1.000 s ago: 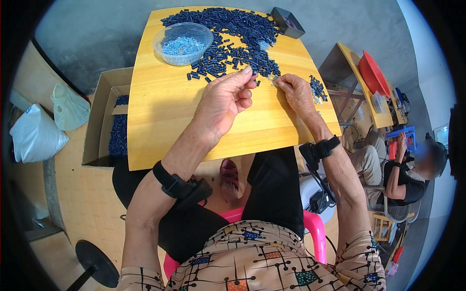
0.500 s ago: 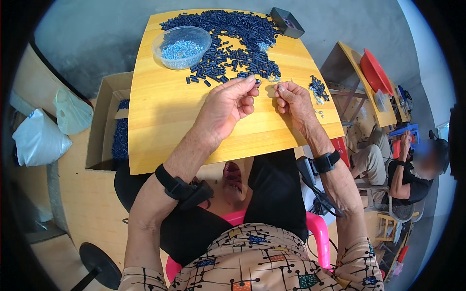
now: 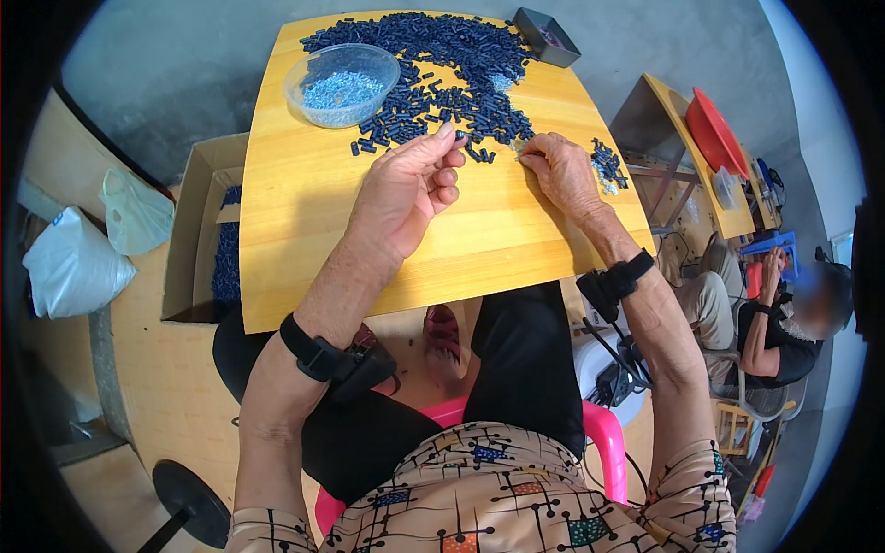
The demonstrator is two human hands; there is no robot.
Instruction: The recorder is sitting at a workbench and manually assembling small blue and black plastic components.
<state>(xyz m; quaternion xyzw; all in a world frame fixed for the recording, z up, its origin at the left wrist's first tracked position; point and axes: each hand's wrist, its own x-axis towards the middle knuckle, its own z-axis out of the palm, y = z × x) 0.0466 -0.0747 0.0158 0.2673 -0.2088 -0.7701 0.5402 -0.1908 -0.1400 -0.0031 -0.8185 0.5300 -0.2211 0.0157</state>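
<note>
My left hand (image 3: 406, 184) hovers over the yellow table (image 3: 304, 230), thumb and forefinger pinched on one small dark blue plastic piece at its fingertips. My right hand (image 3: 560, 170) rests on the table beside it, fingers closed on a small pale part near the edge of the heap. A wide heap of dark blue pieces (image 3: 442, 64) covers the far half of the table. A clear bowl (image 3: 341, 85) with light blue small parts stands at the far left of the heap. A small pile of finished-looking dark pieces (image 3: 607, 166) lies by the right edge.
A dark grey tray (image 3: 546, 35) sits at the table's far right corner. A cardboard box (image 3: 198, 230) with dark blue pieces stands on the floor at left, with white plastic bags (image 3: 78, 263) beside it. Another person (image 3: 784, 313) sits at right near a second table with a red basin (image 3: 714, 134).
Both hands moved a little nearer to me and apart from each other; my left hand turned and now shows a dark blue piece at its fingertips.
</note>
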